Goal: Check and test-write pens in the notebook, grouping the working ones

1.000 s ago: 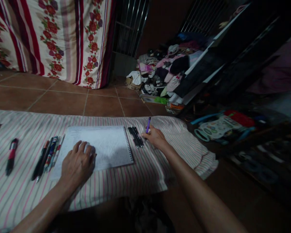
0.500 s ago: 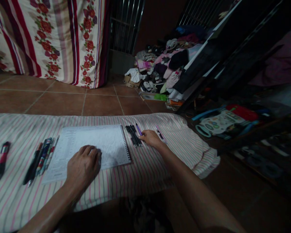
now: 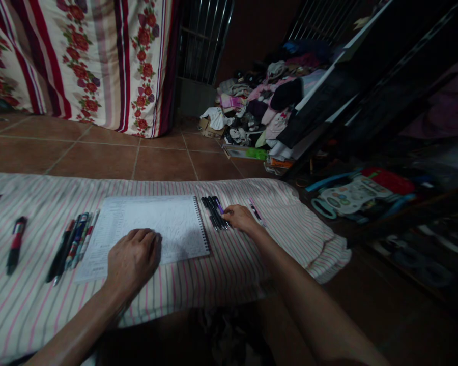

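My left hand (image 3: 133, 256) rests on the spiral notebook (image 3: 175, 223), its fingers curled under against the page; nothing shows in them. At the notebook's right, my right hand (image 3: 239, 217) pinches a purple pen (image 3: 219, 205) between thumb and fingers. That pen lies alongside a row of several black pens (image 3: 210, 207), close against them. Right of this hand is a pink-and-white pen-like item (image 3: 256, 211), lying apart. The purple pen's lower part is partly hidden by my fingers.
Several mixed pens (image 3: 76, 239) lie left of the notebook, and a red-and-black pen (image 3: 16, 246) farther left. A striped cloth (image 3: 168, 292) covers the surface. Beyond are a flowered curtain (image 3: 114, 61), a clothes heap (image 3: 259, 101) and a colourful bag (image 3: 359, 195) on the right.
My right hand has brought the purple pen leftward, closer against the black pens. My left hand stays on the notebook. The view has shifted slightly left.
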Motion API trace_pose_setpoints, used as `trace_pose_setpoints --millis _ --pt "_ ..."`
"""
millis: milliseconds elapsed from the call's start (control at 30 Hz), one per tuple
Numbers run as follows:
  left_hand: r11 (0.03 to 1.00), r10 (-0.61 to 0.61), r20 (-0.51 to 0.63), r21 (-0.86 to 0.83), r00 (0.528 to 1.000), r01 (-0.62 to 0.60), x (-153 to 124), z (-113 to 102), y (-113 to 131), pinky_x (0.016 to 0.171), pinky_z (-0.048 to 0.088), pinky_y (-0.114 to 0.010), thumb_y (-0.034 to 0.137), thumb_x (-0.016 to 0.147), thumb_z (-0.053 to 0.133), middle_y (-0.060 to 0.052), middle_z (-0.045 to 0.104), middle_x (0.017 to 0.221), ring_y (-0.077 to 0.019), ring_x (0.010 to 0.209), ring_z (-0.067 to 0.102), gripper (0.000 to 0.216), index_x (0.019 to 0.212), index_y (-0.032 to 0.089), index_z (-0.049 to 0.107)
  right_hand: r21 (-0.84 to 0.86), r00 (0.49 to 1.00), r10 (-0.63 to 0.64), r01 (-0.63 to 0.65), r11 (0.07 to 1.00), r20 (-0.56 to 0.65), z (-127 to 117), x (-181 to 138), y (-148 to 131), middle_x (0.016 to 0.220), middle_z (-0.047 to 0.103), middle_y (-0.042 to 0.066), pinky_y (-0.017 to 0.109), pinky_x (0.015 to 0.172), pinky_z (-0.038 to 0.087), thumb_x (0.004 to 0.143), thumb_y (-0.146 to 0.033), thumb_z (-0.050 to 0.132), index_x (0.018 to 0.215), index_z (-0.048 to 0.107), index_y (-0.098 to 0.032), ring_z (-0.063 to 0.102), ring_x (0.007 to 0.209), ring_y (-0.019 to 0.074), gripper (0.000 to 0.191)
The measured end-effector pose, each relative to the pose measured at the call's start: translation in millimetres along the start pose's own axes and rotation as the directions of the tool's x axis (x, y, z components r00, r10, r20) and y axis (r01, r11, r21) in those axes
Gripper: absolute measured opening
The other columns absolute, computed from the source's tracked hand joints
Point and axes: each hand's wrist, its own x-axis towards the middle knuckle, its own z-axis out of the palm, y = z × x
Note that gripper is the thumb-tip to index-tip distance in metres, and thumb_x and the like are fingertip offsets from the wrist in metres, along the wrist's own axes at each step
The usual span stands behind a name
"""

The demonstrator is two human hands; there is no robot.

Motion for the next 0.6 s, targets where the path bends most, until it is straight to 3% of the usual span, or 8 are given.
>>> trace_pose_setpoints --millis 300,433,600 --pt "0.998 -0.045 0.038 0.034 0.998 0.044 -4 -2 -9 0.067 0.042 -0.032 0.027 0.089 0.035 -0.005 0.067 0.082 -0.0207 0.079 0.059 0.030 0.077 0.019 0.062 -0.066 1.000 0.013 -0.012 0.998 0.008 1 -1 -5 0.098 0.070 0.009 0.026 0.074 0.041 0.079 -0.034 0.054 0.095 0.069 -0.019 0.063 0.094 0.0205 0.026" --pt "0.999 -0.053 0.056 0.013 0.997 0.052 -7 -3 -16 0.069 0.041 -0.030 0.023 0.088 0.037 -0.006 0.065 0.080 -0.0194 0.081 0.058 0.027 0.078 0.018 0.062 -0.091 1.000 0.012 -0.011 0.996 0.005 1 -2 -11 0.097 0.069 0.013 0.029 0.072 0.041 0.080 -0.032 0.052 0.095 0.068 -0.016 0.063 0.093 0.0242 0.027" --pt "0.995 -0.102 0.095 0.018 0.990 0.101 -11 -3 -23 0.069 0.039 -0.031 0.025 0.088 0.037 -0.006 0.065 0.081 -0.0198 0.081 0.057 0.026 0.077 0.018 0.060 -0.152 0.995 0.085 -0.091 0.984 -0.043 5 -6 -17 0.094 0.070 0.009 0.030 0.065 0.041 0.081 -0.036 0.049 0.103 0.061 -0.019 0.064 0.087 0.0247 0.031"
